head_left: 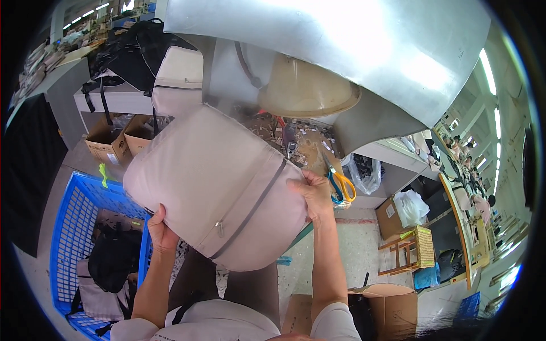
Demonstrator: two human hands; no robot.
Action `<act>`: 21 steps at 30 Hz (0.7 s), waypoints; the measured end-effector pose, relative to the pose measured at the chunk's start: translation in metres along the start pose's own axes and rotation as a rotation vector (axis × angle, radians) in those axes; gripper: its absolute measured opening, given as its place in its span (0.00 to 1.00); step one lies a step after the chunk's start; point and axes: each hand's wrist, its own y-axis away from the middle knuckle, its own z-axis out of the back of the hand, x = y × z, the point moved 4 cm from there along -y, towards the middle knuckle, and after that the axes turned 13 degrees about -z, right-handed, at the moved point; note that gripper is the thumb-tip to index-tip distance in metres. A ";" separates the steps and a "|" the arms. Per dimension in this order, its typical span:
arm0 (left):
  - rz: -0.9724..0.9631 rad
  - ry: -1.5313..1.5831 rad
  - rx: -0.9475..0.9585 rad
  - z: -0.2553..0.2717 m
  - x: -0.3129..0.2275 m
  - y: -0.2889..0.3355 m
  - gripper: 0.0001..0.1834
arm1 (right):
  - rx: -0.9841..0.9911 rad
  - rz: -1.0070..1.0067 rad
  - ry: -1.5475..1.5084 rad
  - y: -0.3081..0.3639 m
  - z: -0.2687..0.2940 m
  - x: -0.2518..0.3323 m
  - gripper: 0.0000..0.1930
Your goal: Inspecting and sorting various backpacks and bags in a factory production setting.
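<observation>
A pale pinkish-beige backpack (196,170) with a dark stripe and a small zipper pull is held up in front of me, tilted. My left hand (162,232) grips its lower left edge, thumb on the near face and fingers mostly behind. On the right side, my right hand (312,196) pinches the edge with the thumb on top. Just beyond that hand lie scissors (342,186) with orange handles on the littered work surface (310,139). The backpack hides part of that surface.
A large metal hood (335,45) with a beige cone-shaped part (307,88) overhangs the work surface. At left stands a blue crate (71,227) holding bags. Black bags (133,51) lie behind it on a bench. Cardboard boxes (392,310) and a wooden stool (418,247) stand right.
</observation>
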 end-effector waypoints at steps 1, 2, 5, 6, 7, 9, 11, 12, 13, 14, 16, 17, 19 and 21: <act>-0.011 -0.010 -0.014 0.002 0.000 -0.001 0.25 | 0.002 -0.002 0.000 0.000 0.000 0.000 0.08; -0.022 -0.020 -0.029 0.003 0.000 -0.001 0.26 | -0.006 0.007 0.000 0.000 0.000 0.001 0.09; -0.028 -0.025 -0.050 0.004 -0.002 -0.002 0.26 | -0.009 0.001 -0.003 -0.001 -0.001 0.002 0.09; -0.029 -0.025 -0.051 0.003 -0.001 -0.002 0.26 | -0.011 -0.011 -0.003 -0.001 -0.001 0.001 0.09; -0.022 -0.026 -0.041 0.002 0.000 -0.002 0.25 | -0.011 -0.011 -0.003 0.000 0.000 0.001 0.09; 0.000 -0.023 -0.029 0.002 0.005 -0.003 0.25 | -0.053 0.024 0.010 0.003 0.008 0.002 0.09; 0.002 0.001 -0.038 0.006 0.013 -0.004 0.25 | -0.076 0.020 0.105 0.008 0.015 0.003 0.09; 0.015 -0.050 -0.042 0.008 0.014 -0.003 0.25 | -0.099 0.010 0.200 0.011 0.024 0.003 0.09; 0.044 -0.093 -0.038 0.011 0.012 -0.001 0.25 | -0.073 0.001 0.190 0.014 0.024 0.002 0.09; 0.010 -0.178 -0.032 0.028 0.004 -0.004 0.24 | -0.060 -0.007 0.182 0.014 0.019 -0.003 0.10; -0.054 -0.199 0.022 0.053 -0.045 -0.003 0.22 | 0.005 0.071 0.069 0.016 -0.014 -0.010 0.08; -0.092 -0.215 -0.019 0.061 -0.072 -0.002 0.22 | 0.023 0.027 0.332 0.019 -0.028 -0.012 0.10; -0.219 -0.319 -0.330 0.077 -0.127 0.005 0.25 | 0.138 0.113 0.452 0.029 -0.050 -0.027 0.13; -0.567 -0.581 -0.251 0.114 -0.224 0.015 0.30 | 0.321 0.076 0.274 0.047 -0.079 -0.037 0.13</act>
